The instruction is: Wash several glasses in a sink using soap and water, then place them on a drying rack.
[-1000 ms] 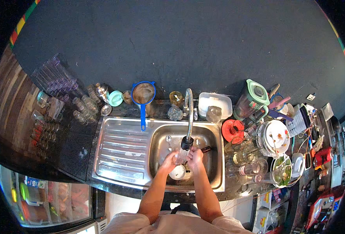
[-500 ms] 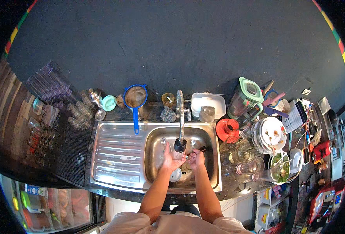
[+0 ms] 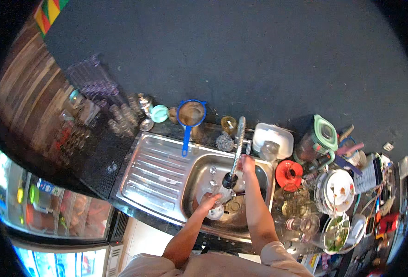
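Note:
My left hand (image 3: pixel 208 202) holds a small clear glass (image 3: pixel 216 212) low in the steel sink basin (image 3: pixel 199 171), just under the black nozzle of the flexible metal tap (image 3: pixel 235 154). My right hand (image 3: pixel 247 163) is stretched across the basin to the tap's base at the back rim, with its fingers closed on the tap lever. Several other glasses and small dishes lie in the bottom of the basin around the left hand.
A ribbed drainboard (image 3: pixel 151 171) lies left of the basin, with a blue strainer (image 3: pixel 191 113) behind it. Several glasses (image 3: pixel 121 117) stand on a black mat at the left. A white tub (image 3: pixel 272 138), red lid (image 3: pixel 289 171), blender jug (image 3: pixel 323 135) and stacked plates (image 3: pixel 338 190) crowd the right.
Both hands were together on the glass under the nozzle. My right hand has since let go and moved up to the tap's base, while the left hand stays on the glass.

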The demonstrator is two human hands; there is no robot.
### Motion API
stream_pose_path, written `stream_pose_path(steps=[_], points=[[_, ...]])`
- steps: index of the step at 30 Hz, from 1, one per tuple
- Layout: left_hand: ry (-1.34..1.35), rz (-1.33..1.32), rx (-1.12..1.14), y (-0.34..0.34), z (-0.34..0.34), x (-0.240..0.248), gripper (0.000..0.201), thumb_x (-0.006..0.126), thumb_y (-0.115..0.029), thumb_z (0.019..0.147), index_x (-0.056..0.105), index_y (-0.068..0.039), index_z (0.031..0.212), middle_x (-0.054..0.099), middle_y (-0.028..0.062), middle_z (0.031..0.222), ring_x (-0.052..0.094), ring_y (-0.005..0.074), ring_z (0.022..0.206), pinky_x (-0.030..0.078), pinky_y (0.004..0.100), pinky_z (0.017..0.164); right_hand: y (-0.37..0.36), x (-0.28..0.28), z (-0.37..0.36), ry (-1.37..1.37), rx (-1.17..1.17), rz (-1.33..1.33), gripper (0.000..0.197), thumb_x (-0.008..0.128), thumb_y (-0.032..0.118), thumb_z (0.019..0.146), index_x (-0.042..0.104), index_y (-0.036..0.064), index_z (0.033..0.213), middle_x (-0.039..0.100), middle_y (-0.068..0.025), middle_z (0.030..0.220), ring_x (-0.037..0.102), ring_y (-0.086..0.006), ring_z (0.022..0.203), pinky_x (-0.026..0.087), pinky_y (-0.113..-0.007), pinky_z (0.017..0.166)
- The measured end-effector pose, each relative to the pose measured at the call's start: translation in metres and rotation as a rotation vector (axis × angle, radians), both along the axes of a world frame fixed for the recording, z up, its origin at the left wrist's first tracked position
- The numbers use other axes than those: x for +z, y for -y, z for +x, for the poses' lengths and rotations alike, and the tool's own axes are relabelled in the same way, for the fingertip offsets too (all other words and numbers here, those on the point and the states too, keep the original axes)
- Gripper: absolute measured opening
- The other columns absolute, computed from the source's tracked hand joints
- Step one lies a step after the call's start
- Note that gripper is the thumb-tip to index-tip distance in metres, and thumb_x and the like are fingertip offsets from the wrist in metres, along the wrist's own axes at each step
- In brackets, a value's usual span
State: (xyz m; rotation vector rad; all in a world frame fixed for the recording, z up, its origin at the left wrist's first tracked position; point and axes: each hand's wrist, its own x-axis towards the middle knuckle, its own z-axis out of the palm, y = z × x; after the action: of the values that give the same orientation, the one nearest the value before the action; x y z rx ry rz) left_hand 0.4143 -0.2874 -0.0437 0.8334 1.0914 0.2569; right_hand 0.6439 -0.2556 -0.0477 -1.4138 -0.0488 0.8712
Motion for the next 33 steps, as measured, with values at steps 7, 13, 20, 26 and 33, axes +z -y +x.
stream_pose_path(steps=[7,13,20,26,33], points=[[-0.108,0.370,0.046,-0.010,-0.013,0.016,0.041,0.079,-0.018,0.062,0.052,-0.001,0.087,0.062,0.0093,0.079,0.059,0.0125,0.070,0.047,0.0258,0.063,-0.047,-0.014,0.008,0.454,-0.105,-0.079,0.032,0.049,0.016,0.067,0.038,-0.0011,0.091,0.053,-0.0214,0.083,0.053,-0.0357,0.082,0.039,-0.039,0.078],[0.108,0.318,0.151,-0.007,0.000,0.015,0.036,0.076,-0.008,0.065,0.052,0.001,0.091,0.063,0.0098,0.085,0.060,0.0135,0.076,0.048,0.0256,0.068,-0.075,-0.021,0.086,0.268,0.094,0.125,0.033,0.053,0.006,0.074,0.032,0.0071,0.099,0.050,-0.0103,0.074,0.051,-0.0169,0.056,0.042,-0.028,0.046],[0.292,0.229,0.361,-0.021,-0.071,0.058,0.040,0.072,0.003,0.064,0.053,0.004,0.099,0.060,0.0082,0.087,0.060,0.0174,0.084,0.049,0.0287,0.077,-0.032,0.044,-0.037,0.440,-0.120,0.252,0.019,0.050,0.006,0.075,0.050,0.0064,0.056,0.047,0.0014,0.054,0.041,-0.0096,0.049,0.032,-0.025,0.045],[0.682,0.116,0.486,-0.061,-0.113,0.072,0.048,0.069,0.003,0.066,0.047,0.003,0.109,0.060,0.0089,0.092,0.059,0.0167,0.084,0.048,0.0271,0.072,0.051,-0.023,-0.072,-0.535,0.245,0.459,0.039,0.050,0.044,0.079,0.058,0.0139,0.103,0.060,-0.0103,0.095,0.056,-0.0250,0.082,0.045,-0.042,0.069],[0.447,0.647,0.579,-0.169,-0.288,0.070,0.058,0.074,0.001,0.058,0.047,-0.003,0.109,0.058,0.0066,0.097,0.058,0.0180,0.086,0.049,0.0303,0.072,0.050,-0.015,-0.143,-0.269,-0.034,0.038,0.041,0.047,0.044,0.079,0.048,0.0147,0.106,0.052,-0.0058,0.104,0.047,-0.0190,0.088,0.039,-0.034,0.075]])
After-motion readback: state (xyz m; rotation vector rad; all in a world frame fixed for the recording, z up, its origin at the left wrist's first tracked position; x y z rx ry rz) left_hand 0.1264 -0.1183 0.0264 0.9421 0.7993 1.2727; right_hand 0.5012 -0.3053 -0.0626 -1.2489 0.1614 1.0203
